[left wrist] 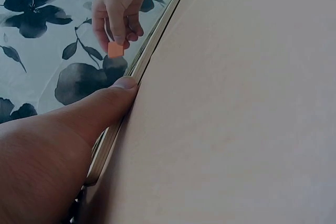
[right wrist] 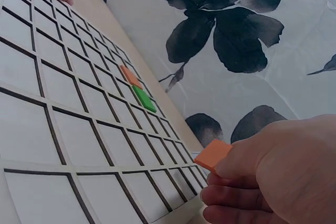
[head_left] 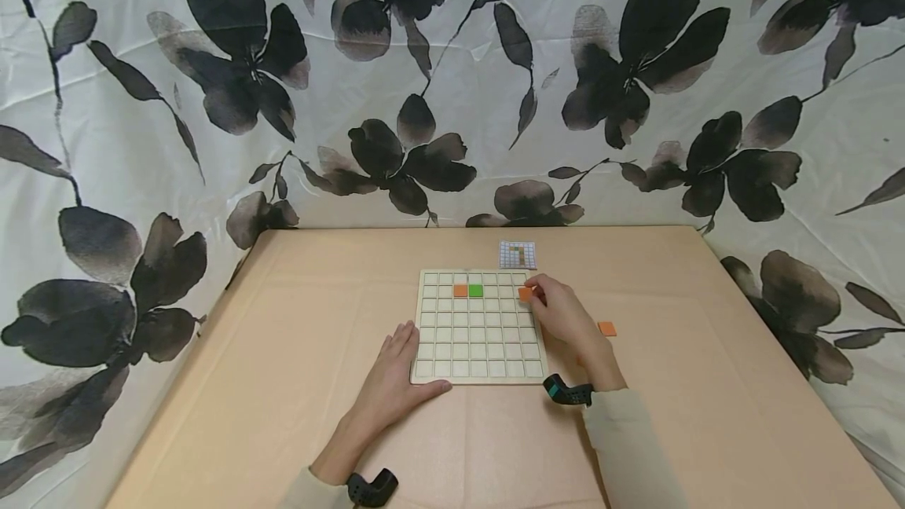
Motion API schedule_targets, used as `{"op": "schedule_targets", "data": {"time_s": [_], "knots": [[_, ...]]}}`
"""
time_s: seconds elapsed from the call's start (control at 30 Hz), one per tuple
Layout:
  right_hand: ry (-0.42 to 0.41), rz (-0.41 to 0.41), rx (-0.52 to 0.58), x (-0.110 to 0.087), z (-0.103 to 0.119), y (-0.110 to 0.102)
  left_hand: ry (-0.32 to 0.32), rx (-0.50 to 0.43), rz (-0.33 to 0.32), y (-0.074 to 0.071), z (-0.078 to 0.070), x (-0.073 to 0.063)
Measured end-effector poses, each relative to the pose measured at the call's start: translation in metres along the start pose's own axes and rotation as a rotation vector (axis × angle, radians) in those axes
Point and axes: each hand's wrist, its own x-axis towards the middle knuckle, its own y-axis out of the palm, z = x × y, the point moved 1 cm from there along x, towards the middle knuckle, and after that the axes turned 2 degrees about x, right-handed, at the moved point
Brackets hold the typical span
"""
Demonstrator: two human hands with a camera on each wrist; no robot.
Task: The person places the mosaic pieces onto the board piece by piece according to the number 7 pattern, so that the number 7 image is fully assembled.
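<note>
Head view shows the grid board (head_left: 474,353) lying on the table (head_left: 283,297), and I will tell all places from this board. With my right hand (head_left: 563,314) I pinch one orange tile (right wrist: 212,154) between the thumb and the fingers; this tile is raised above the board, near its right edge and toward its far side. My left hand (head_left: 397,371) rests at the near left corner of the board, with the fingers straight along the left edge and the thumb touching the near edge. Within the board, near its far edge and left of its middle, a seated orange tile (head_left: 460,291) and a green tile (head_left: 476,291) sit side by side. Just beyond the far edge lies a small patterned card (head_left: 518,255). To the right of the board is a loose orange tile (head_left: 606,328). Behind it all hangs a flowered cloth (head_left: 509,163).
</note>
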Motion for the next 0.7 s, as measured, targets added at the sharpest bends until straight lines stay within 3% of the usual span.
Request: {"op": "schedule_targets", "data": {"time_s": [0.7], "knots": [[-0.01, -0.001, -0.006, 0.002, 0.001, 0.012, 0.003, 0.008, 0.001, 0.001, 0.002, -0.001]]}}
